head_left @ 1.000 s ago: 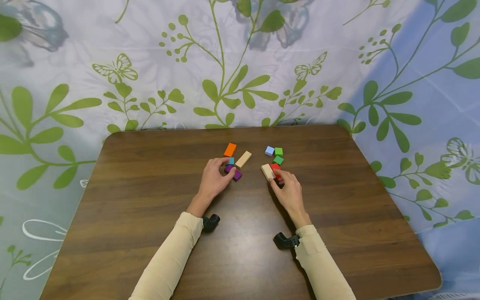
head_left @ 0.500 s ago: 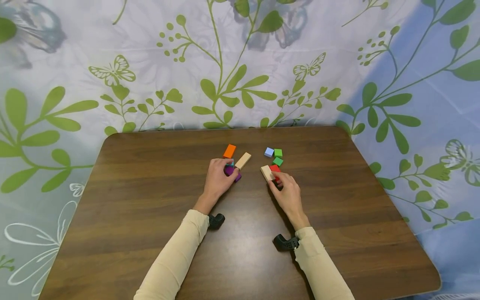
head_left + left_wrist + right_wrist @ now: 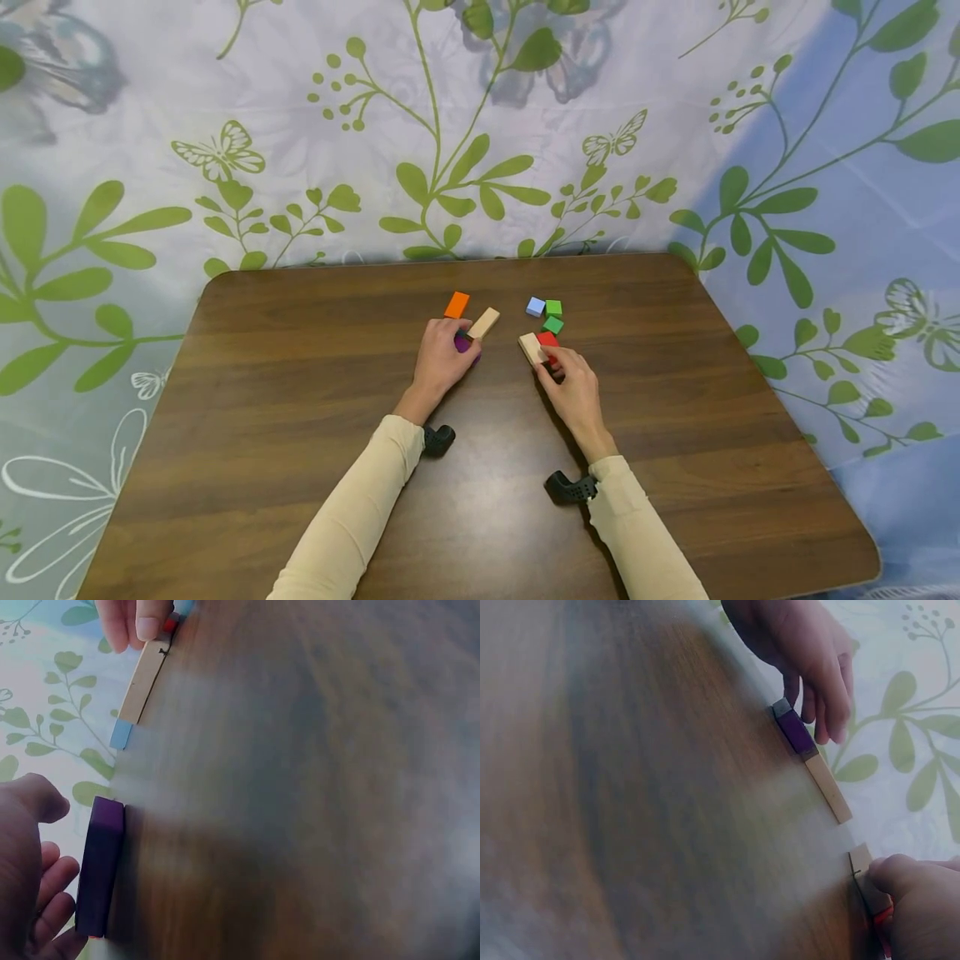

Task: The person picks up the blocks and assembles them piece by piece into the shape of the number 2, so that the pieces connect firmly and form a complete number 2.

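My left hand [image 3: 441, 354] hovers around a purple block [image 3: 101, 862], thumb and fingers apart from it in the left wrist view. A small block [image 3: 781, 706] beside the purple one is mostly covered by that hand in the head view. Just right of them lies a long tan wooden block [image 3: 484, 323], with an orange block [image 3: 457, 304] behind. My right hand [image 3: 576, 390] pinches the near end of another tan wooden block [image 3: 531, 348] between thumb and index finger. A red block [image 3: 548, 338] sits against its right side, partly under the fingers.
Behind the right hand are a light blue block [image 3: 535, 307], a bright green block [image 3: 553, 308] and a darker green block [image 3: 552, 324]. Everything lies on a brown wooden table [image 3: 300, 350]. A leaf-patterned cloth [image 3: 285, 125] hangs along its far edge.
My left hand has moved slightly right and further over the purple and teal blocks, hiding more of them. The right hand stays at the tan and red blocks.
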The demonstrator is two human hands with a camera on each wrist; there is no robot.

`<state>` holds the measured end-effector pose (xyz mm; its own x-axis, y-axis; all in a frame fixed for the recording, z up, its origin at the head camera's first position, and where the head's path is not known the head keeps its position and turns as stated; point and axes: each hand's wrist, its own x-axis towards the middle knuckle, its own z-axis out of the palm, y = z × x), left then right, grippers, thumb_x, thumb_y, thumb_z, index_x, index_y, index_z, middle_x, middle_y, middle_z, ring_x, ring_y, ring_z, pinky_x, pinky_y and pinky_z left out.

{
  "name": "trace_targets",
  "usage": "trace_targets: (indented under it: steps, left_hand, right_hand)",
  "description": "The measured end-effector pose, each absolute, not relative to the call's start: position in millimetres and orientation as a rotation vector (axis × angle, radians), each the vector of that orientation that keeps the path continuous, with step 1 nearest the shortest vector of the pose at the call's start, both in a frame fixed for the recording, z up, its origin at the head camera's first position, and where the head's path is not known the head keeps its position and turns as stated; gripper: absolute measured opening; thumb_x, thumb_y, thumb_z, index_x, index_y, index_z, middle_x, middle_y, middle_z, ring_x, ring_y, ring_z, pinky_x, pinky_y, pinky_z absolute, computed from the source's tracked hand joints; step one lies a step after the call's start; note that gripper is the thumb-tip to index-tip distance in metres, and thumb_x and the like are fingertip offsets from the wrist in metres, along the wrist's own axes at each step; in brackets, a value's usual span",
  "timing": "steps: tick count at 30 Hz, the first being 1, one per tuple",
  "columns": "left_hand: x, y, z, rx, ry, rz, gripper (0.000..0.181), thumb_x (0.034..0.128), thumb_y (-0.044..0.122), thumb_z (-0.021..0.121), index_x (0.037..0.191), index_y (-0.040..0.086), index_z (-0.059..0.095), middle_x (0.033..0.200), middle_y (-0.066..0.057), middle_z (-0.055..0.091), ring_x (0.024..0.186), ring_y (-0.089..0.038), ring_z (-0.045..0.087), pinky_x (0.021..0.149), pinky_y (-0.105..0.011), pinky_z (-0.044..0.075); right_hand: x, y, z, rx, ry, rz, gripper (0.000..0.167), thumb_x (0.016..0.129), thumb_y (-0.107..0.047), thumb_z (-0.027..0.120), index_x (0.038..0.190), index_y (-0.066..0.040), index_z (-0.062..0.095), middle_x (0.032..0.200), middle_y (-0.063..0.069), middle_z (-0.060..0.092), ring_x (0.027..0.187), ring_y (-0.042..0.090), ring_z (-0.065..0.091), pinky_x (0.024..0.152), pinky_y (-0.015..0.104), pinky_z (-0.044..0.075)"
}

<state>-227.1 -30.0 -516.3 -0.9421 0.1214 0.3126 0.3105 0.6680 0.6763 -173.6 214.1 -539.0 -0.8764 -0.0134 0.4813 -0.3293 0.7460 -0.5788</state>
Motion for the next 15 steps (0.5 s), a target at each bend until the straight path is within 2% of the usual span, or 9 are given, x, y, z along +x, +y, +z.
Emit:
trace_targets:
  steps: [6,15]
  left_hand:
    - [-230.3,-26.3,-516.5,-0.370,-2.632,-1.026,0.031,0.0901,0.024,0.076,0.112,0.002,0.075,0.108,-0.013,0.076,0.099,-0.032,0.058,0.090,-0.042,0.047]
    - [-231.4,-22.1,-516.2,-0.373,-2.659,-0.902,0.031,0.0908,0.026,0.076,0.112,0.004,0.076,0.111,-0.012,0.076,0.098,-0.032,0.057,0.088,-0.042,0.046]
  right_hand:
    - [-172.8,214.0,-539.3,0.260,-2.500,0.936,0.031,0.088,-0.015,0.084,0.115,-0.004,0.074,0.100,0.012,0.072,0.080,0.026,0.065,0.073,0.041,0.057]
    - [-170.9,212.5,-539.1,0.240,-2.535,0.924,0.037,0.085,-0.023,0.087,0.114,-0.006,0.074,0.100,0.010,0.070,0.085,0.025,0.062,0.075,0.040,0.057]
